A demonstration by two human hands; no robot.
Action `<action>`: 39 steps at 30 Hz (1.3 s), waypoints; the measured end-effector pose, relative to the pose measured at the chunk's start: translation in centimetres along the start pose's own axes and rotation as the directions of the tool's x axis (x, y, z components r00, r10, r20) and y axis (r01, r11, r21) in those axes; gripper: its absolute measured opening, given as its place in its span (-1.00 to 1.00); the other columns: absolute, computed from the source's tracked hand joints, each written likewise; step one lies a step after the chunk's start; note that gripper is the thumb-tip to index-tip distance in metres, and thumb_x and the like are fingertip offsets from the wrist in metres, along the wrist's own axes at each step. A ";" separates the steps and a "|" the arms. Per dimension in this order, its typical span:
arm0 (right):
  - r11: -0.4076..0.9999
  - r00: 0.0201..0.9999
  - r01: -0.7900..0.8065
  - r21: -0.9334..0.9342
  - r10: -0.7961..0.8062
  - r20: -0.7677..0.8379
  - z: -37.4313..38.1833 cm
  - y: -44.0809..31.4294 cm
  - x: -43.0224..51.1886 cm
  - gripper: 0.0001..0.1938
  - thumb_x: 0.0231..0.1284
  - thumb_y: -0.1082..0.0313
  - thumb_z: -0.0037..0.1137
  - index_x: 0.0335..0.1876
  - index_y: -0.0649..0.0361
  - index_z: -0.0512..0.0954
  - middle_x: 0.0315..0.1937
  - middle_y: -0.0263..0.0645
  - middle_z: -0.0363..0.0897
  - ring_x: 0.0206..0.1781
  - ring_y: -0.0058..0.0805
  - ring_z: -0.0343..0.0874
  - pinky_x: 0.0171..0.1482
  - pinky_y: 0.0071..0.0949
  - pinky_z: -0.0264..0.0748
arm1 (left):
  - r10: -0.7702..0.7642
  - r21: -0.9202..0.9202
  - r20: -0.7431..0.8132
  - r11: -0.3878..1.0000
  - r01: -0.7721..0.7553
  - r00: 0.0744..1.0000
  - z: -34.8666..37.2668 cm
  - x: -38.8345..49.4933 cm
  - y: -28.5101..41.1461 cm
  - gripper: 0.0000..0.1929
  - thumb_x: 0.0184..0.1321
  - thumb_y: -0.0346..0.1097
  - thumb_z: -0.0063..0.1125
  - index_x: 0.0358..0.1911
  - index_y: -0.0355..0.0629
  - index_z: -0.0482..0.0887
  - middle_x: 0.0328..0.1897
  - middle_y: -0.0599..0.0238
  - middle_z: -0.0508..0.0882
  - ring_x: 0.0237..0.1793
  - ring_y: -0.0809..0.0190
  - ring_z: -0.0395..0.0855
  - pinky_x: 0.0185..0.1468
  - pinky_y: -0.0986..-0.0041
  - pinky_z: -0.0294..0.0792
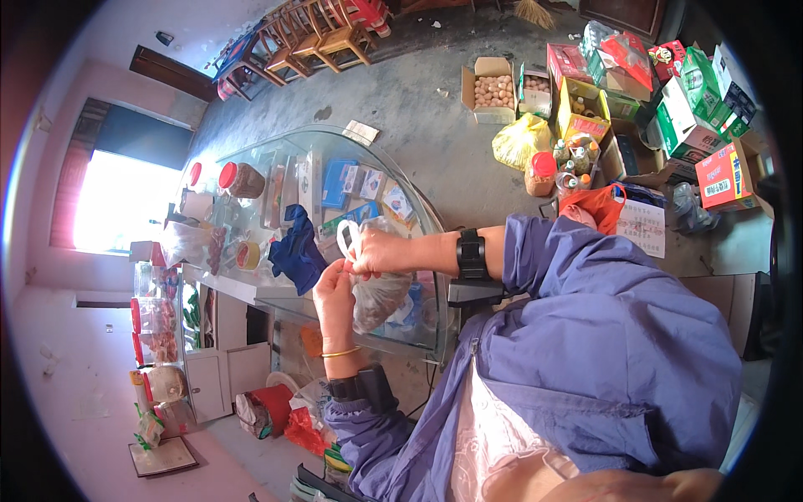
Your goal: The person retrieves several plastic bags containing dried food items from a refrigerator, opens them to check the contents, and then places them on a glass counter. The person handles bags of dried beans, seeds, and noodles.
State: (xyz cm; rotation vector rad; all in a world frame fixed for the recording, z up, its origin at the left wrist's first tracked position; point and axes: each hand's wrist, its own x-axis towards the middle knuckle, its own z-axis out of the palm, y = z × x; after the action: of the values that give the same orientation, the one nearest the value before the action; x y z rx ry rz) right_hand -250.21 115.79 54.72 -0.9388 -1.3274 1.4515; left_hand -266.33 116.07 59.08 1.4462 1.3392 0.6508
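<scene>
A translucent white plastic bag (379, 301) with brownish contents rests at the glass counter (307, 135), just below my hands in the picture. My right hand (379, 251) comes in from the right and grips the top of the bag, where a white handle loop stands up. My left hand (335, 288), with a gold-coloured bangle at the wrist, pinches the same gathered top, its fingertips meeting the right hand's. Black straps sit on both forearms. A dark blue cloth item (298, 251), perhaps a glove, lies beside the left hand.
On the counter stand a red-lidded jar (241, 180) and a yellow tape roll (248, 255); small boxes lie beneath the glass. Cartons, including an egg box (494, 91), and a yellow bag (522, 141) stand on the floor. Wooden chairs (313, 41) line the far side.
</scene>
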 end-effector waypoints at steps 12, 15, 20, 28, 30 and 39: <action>0.762 0.900 0.353 -0.543 -0.435 -0.025 0.4 0.4 -0.2 -0.87 -0.08 0.34 0.10 -0.46 0.23 0.51 -0.59 -0.03 0.50 -0.46 -0.07 0.53 -0.40 -0.23 0.38 | 0.385 0.366 0.116 0.840 -0.400 0.915 -0.2 3.2 -2.8 -0.87 -0.06 -0.47 0.21 -0.39 -0.27 0.64 -0.54 0.32 0.59 -0.57 0.48 0.46 -0.45 0.58 0.32; 0.688 0.867 0.402 -0.604 -0.498 0.009 -0.3 0.1 -0.5 -0.85 0.02 0.32 0.04 -0.48 0.24 0.45 -0.53 -0.02 0.50 -0.43 -0.06 0.52 -0.39 -0.20 0.37 | 0.334 0.269 0.107 0.897 -0.351 0.936 0.0 3.4 -2.4 -0.88 -0.01 -0.39 0.25 -0.44 -0.29 0.63 -0.59 0.41 0.58 -0.59 0.53 0.40 -0.46 0.62 0.28; 0.570 0.902 0.294 -0.768 -0.431 0.025 -0.4 0.5 -0.7 -0.79 0.04 0.32 0.01 -0.30 0.30 0.46 -0.37 0.00 0.51 -0.37 -0.03 0.55 -0.33 -0.22 0.47 | 0.308 0.043 0.148 0.947 -0.317 0.940 0.6 3.2 -2.5 -0.87 0.08 -0.40 0.23 -0.41 -0.31 0.57 -0.51 0.48 0.56 -0.45 0.55 0.40 -0.34 0.66 0.31; 0.299 0.840 0.296 -0.907 -0.533 0.099 0.0 1.9 0.5 -0.70 0.03 0.25 0.03 -0.25 0.38 0.41 -0.34 -0.02 0.48 -0.31 -0.07 0.56 -0.35 -0.26 0.51 | 0.326 0.088 0.021 0.941 -0.326 0.945 1.3 2.1 -3.1 -0.88 0.17 -0.38 0.07 -0.33 -0.31 0.58 -0.47 0.42 0.59 -0.43 0.50 0.42 -0.32 0.60 0.33; 0.397 0.850 0.253 -0.882 -0.527 0.008 0.0 1.7 0.6 -0.74 0.05 0.24 0.02 -0.29 0.31 0.41 -0.32 -0.02 0.45 -0.32 -0.09 0.56 -0.36 -0.26 0.50 | 0.255 -0.144 -0.008 0.956 -0.254 0.967 1.4 2.0 -3.0 -0.87 0.20 -0.39 0.02 -0.28 -0.28 0.58 -0.41 0.37 0.60 -0.43 0.48 0.47 -0.32 0.61 0.36; 0.479 0.868 0.274 -0.834 -0.497 0.000 -0.1 1.4 1.2 -0.76 0.06 0.19 0.04 -0.32 0.22 0.48 -0.35 -0.05 0.51 -0.32 -0.07 0.56 -0.31 -0.23 0.50 | 0.255 -0.141 0.189 0.963 -0.230 0.948 0.1 3.1 -3.3 -0.82 0.23 -0.41 0.04 -0.13 -0.30 0.58 -0.31 0.34 0.64 -0.40 0.45 0.56 -0.28 0.62 0.43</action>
State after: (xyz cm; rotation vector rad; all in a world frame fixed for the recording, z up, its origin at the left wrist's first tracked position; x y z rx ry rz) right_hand -250.68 116.99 53.40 -1.2195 -1.9062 0.2614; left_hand -266.80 118.49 55.25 1.5501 0.9556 0.7060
